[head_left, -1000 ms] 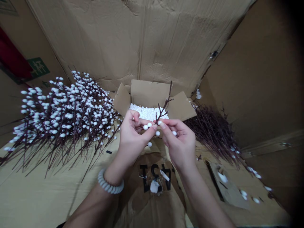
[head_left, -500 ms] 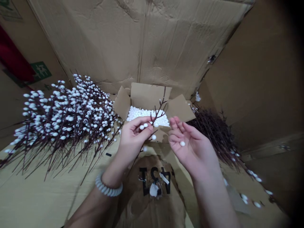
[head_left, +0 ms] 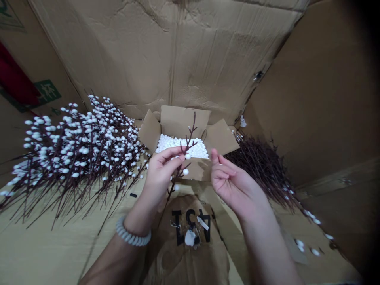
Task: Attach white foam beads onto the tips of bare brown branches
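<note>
While the left hand pinches the twig upright, seemingly to expose its bare tips, the right hand hovers open alongside.

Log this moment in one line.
left hand: pinches twig, few beads on it | right hand: open, palm up, off twig | behind: box of loose white beads

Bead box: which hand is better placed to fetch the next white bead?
Probably the right hand: it is open, holds nothing visible, beside the bead box; the left hand pinches the twig.
</note>
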`<act>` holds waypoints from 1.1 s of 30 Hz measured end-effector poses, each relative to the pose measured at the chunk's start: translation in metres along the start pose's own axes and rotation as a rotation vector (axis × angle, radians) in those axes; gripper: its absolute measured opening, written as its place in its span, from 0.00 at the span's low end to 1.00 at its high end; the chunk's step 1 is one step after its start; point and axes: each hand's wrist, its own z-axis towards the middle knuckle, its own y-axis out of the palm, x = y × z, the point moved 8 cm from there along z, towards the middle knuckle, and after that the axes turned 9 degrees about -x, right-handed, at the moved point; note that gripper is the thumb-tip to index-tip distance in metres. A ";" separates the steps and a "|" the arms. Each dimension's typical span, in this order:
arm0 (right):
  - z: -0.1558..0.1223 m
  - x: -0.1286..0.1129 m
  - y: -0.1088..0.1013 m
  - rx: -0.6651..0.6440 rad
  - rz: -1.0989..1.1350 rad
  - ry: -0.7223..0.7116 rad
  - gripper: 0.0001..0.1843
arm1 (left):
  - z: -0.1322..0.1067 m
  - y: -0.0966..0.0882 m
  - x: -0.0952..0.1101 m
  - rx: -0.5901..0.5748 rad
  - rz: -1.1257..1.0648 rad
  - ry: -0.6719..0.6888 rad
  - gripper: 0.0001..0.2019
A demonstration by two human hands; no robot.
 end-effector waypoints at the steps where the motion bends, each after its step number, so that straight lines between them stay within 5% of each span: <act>1: 0.001 0.000 0.000 -0.015 -0.019 0.004 0.20 | 0.000 0.000 -0.001 0.003 -0.011 -0.004 0.07; 11: 0.004 0.008 0.000 -0.113 -0.140 -0.009 0.15 | 0.000 0.001 -0.002 0.021 0.033 -0.010 0.06; 18: 0.010 0.007 -0.004 -0.050 -0.171 -0.035 0.16 | -0.002 0.004 0.000 -0.005 0.081 -0.009 0.08; 33: 0.017 0.011 0.008 -0.332 -0.353 -0.133 0.15 | -0.007 0.019 0.001 -0.115 0.112 -0.067 0.07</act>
